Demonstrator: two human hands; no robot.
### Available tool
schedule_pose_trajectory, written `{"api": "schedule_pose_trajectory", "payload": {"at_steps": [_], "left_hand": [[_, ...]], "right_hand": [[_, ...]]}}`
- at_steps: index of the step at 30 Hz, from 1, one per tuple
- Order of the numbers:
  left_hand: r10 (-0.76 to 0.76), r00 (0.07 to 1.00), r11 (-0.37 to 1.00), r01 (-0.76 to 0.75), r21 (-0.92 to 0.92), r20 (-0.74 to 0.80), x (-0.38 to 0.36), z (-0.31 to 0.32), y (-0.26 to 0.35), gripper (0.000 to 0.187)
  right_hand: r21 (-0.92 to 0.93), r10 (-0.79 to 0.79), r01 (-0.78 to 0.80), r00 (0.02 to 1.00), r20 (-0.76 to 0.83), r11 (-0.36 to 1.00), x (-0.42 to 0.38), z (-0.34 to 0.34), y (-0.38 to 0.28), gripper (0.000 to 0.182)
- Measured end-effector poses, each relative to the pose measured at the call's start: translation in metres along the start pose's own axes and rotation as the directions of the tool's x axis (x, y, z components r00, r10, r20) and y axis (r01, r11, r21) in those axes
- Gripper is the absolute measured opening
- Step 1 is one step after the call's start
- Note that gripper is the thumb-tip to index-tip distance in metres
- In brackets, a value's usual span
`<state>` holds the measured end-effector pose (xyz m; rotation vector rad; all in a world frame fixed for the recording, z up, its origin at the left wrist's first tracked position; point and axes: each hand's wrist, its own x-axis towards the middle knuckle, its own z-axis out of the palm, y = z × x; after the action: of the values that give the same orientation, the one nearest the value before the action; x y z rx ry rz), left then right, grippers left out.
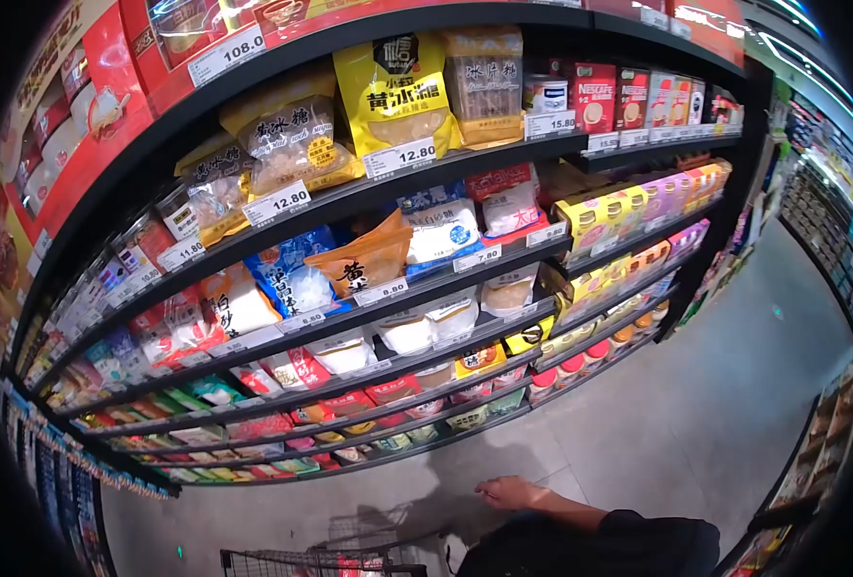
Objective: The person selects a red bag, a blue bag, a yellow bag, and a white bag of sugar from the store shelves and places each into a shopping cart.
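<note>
My right hand [511, 493] is held out over the floor at the bottom middle, below the shelves, with its fingers curled in. It touches no product, and I see nothing in it. The forearm comes out of a dark sleeve [628, 543]. My left hand is out of view. To the left of my body, a black wire shopping cart [282, 561] shows at the bottom edge, with a red package [359, 564] in it. In front stands a shelf rack [417, 288] of bagged sugar, including a yellow bag [393, 91] and an orange bag [364, 258].
Nescafe boxes [596, 99] stand at the upper right of the rack, above multipacks of yellow and purple cups [599, 223]. Price tags [277, 204] line the shelf edges. A grey tiled aisle [638, 413] runs right, past another shelf [821, 250]. Further shelving [821, 442] borders the lower right.
</note>
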<state>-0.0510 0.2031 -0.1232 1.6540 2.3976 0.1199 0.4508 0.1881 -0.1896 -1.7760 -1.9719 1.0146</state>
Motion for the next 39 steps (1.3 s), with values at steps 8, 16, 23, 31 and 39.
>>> {"api": "schedule_pose_trajectory", "payload": {"at_steps": [8, 16, 23, 31, 39], "left_hand": [[0.124, 0.757, 0.890, -0.371, -0.266, -0.641, -0.034, 0.054, 0.172, 0.021], [0.276, 0.896, 0.945, -0.319, -0.071, -0.349, -0.095, 0.089, 0.226, 0.033], [0.379, 0.871, 0.857, -0.458, -0.237, -0.312, -0.074, 0.101, 0.240, 0.027], [0.631, 0.553, 0.343, -0.828, -0.444, -0.544, -0.025, -0.004, 0.423, 0.020], [0.656, 0.151, 0.097, -0.989, -0.116, -0.739, 0.045, -0.137, 0.564, 0.027]], "right_hand": [[-0.116, -0.086, 0.088, 0.996, 0.027, 0.989, 0.035, -0.047, 0.034, 0.031], [-0.076, -0.261, 0.255, 0.962, -0.084, 0.964, 0.032, -0.092, 0.052, 0.026], [0.266, -0.144, 0.242, 0.929, -0.340, 0.933, 0.039, -0.179, 0.023, 0.029], [0.276, -0.096, 0.644, 0.480, -0.872, 0.713, 0.092, -0.361, -0.037, 0.036], [0.372, -0.149, 0.567, 0.670, -0.727, 0.735, 0.167, -0.464, -0.069, 0.054]]}}
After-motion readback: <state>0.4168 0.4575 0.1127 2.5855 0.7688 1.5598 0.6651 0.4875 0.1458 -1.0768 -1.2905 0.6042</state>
